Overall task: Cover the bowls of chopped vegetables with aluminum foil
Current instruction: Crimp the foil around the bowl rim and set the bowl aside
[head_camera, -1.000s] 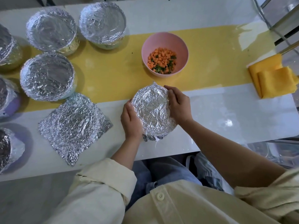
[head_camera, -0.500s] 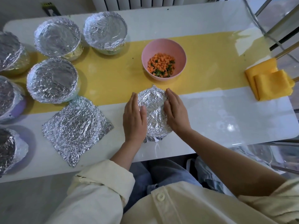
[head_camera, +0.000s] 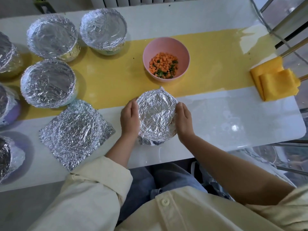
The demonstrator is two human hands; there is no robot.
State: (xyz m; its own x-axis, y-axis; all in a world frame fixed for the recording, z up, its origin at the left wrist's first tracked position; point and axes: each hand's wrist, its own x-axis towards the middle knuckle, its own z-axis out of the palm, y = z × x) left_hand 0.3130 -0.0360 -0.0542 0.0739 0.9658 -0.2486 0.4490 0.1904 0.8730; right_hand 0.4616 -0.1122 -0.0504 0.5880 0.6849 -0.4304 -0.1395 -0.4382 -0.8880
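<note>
The foil-covered bowl (head_camera: pixel 156 114), set near the front edge of the desk (head_camera: pixel 233 114), is clasped on both sides by the left hand (head_camera: pixel 130 119) and right hand (head_camera: pixel 184 120), just before the uncovered pink bowl (head_camera: pixel 166 45).

Glossy white table (head_camera: pixel 216 114) with yellow runner (head_camera: pixel 108 77), white radiator (head_camera: pixel 130 0) behind, daylight glare.

Seven foil-covered bowls (head_camera: pixel 48 82) are counted on the counter (head_camera: pixel 225 117), three of them cut off by the left edge of the view. One pink bowl (head_camera: pixel 166 45) is left uncovered, and the diced vegetables in it are too many to be numbered. One loose foil sheet (head_camera: pixel 76 134) is seen lying flat. Two folded yellow cloths (head_camera: pixel 276 82) are counted at the right. Two hands are shown: a left hand (head_camera: pixel 130 119) and a right hand (head_camera: pixel 183 120).
</note>
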